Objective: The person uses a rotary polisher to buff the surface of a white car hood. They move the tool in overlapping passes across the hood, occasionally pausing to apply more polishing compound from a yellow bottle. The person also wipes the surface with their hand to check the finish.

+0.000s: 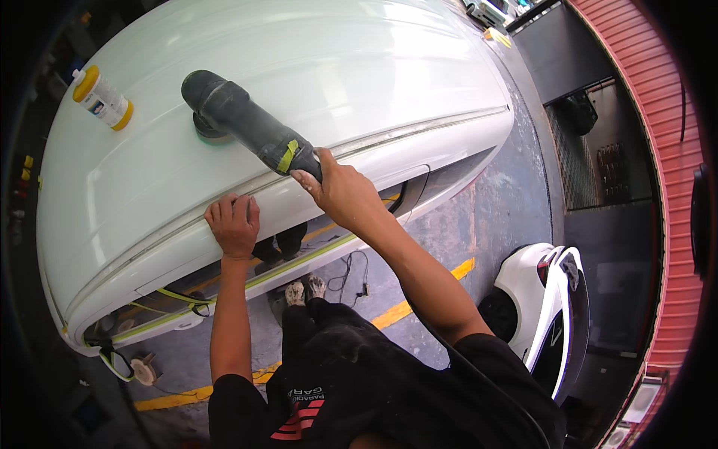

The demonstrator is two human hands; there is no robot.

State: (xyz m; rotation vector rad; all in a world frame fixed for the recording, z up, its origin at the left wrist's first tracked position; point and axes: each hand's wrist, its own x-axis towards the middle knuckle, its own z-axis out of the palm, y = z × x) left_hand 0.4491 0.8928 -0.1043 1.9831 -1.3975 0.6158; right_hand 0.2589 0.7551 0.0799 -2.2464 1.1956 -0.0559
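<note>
Your black polisher (254, 122) lies slantwise over the roof's trim strip (419, 130), most of its body on the far side; its long axis runs from the handle, at your right hand (344, 191) on the near side of the strip, forward and to your left to the pad (213, 137), well beyond the strip and seemingly resting on the white roof (336, 67); your right hand is wrapped around the handle end; your left hand (234, 228) rests on the near side of the strip with bent fingers reaching up to it, holding no tool, though you cannot tell here whether it grips the edge; as I judge it, control turns on that slant: the pad lies nearer your left hand, yet only your right is on the tool.
</note>
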